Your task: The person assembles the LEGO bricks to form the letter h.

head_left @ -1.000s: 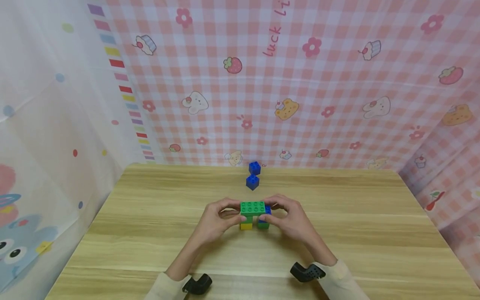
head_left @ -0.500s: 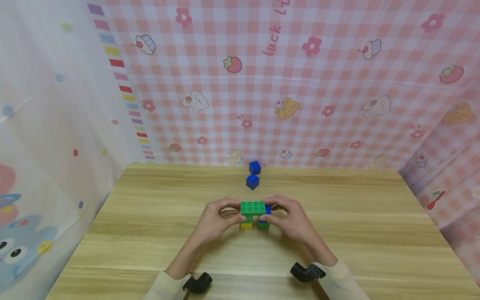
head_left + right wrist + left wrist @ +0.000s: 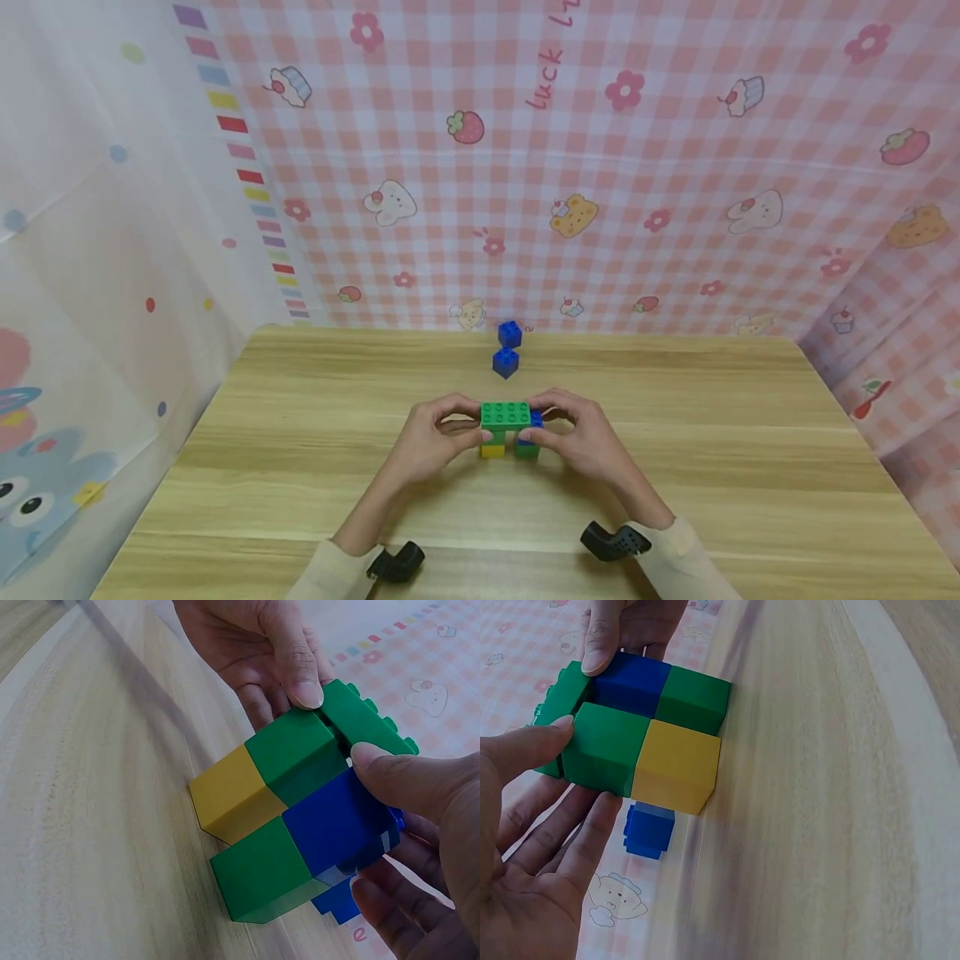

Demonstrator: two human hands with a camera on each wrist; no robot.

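A long green toy brick point(image 3: 506, 415) with studs on top bridges two short stacks standing on the table. The left stack has a green brick point(image 3: 604, 750) over a yellow brick point(image 3: 676, 763); the right one, a blue brick point(image 3: 337, 821) over a green brick point(image 3: 264, 874). My left hand point(image 3: 435, 437) grips the left stack's top, thumb at the seam under the long brick and fingers behind. With my right hand point(image 3: 583, 435) I pinch the blue brick, thumb tip at the long brick's edge. Dark gaps show beneath the long brick in both wrist views.
Two loose blue bricks, one nearer point(image 3: 506, 363) and one farther point(image 3: 510, 335), lie behind the stacks near the table's back edge. The wooden table point(image 3: 300, 417) meets a pink checked cloth point(image 3: 420, 250) at the back.
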